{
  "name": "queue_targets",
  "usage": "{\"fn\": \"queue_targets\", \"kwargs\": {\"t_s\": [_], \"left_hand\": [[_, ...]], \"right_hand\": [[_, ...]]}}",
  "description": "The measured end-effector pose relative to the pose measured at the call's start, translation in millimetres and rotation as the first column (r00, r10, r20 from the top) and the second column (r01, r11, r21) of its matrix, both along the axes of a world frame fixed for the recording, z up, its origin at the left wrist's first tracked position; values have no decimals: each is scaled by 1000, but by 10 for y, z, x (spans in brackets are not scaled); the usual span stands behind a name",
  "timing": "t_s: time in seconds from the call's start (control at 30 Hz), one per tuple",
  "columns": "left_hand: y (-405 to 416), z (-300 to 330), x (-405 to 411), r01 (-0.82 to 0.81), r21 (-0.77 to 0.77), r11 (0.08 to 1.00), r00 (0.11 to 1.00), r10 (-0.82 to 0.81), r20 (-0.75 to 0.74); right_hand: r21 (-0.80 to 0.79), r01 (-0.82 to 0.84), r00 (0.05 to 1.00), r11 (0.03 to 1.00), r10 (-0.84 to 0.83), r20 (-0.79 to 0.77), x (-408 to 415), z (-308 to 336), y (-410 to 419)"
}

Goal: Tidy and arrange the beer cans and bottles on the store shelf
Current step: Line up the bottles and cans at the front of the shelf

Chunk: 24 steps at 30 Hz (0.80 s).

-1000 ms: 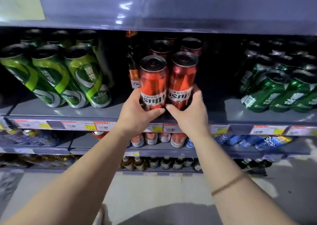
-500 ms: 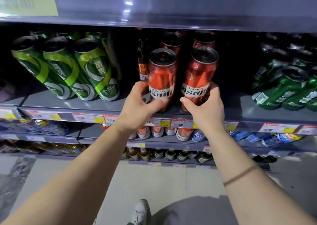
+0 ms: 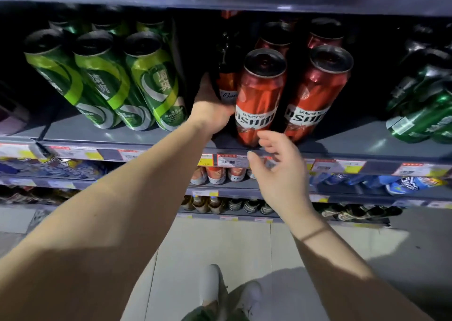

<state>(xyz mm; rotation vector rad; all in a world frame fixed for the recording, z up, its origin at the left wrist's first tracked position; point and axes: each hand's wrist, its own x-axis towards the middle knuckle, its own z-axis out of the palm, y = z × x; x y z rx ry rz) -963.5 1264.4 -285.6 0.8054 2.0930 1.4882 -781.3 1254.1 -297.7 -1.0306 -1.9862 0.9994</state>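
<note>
Three green cans (image 3: 102,81) stand in a front row at the left of the shelf (image 3: 137,137), touching side by side, with more green cans in shadow behind them.

Left hand (image 3: 211,108) reaches in past the shelf edge and wraps the lower body of a dark brown bottle (image 3: 226,76) with an orange label. Thumb side faces the camera; the fingers go behind the bottle and cannot be seen. Grip: holding the bottle. The bottle stands upright, just left of the front red cans and touching the nearer one.

Left red can (image 3: 259,98) stands upright at the shelf front, white label band facing out. Right red can (image 3: 315,93) stands beside it with a narrow dark gap between them. Two more red cans sit behind, partly hidden.

Right hand (image 3: 276,171) hangs in front of the price tag strip (image 3: 230,160), below the left red can, touching nothing. Fingers loosely curled and spread, holding nothing.

Dark green cans (image 3: 420,105) lean at the far right.
</note>
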Motion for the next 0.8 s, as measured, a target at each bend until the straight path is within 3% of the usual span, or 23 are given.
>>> {"fn": "queue_targets", "kwargs": {"t_s": [0.13,0.4,0.57,0.8], "left_hand": [[-56,-26,-111,7,-64,998,997,-12,-80],[-666,66,65,30,-34,999,992,-34,-120],[-1060,165,224,105,25,994,975,-98,-200],[-1453,257,427,141,-27,990,957,-143,-253]], "right_hand": [[44,-60,993,997,55,104,-143,32,-37],[-73,0,981,997,15,194,-178,185,-94],[-178,-34,989,983,58,133,-215,455,-265],[-264,-288,956,920,290,-32,-245,624,-456]]}}
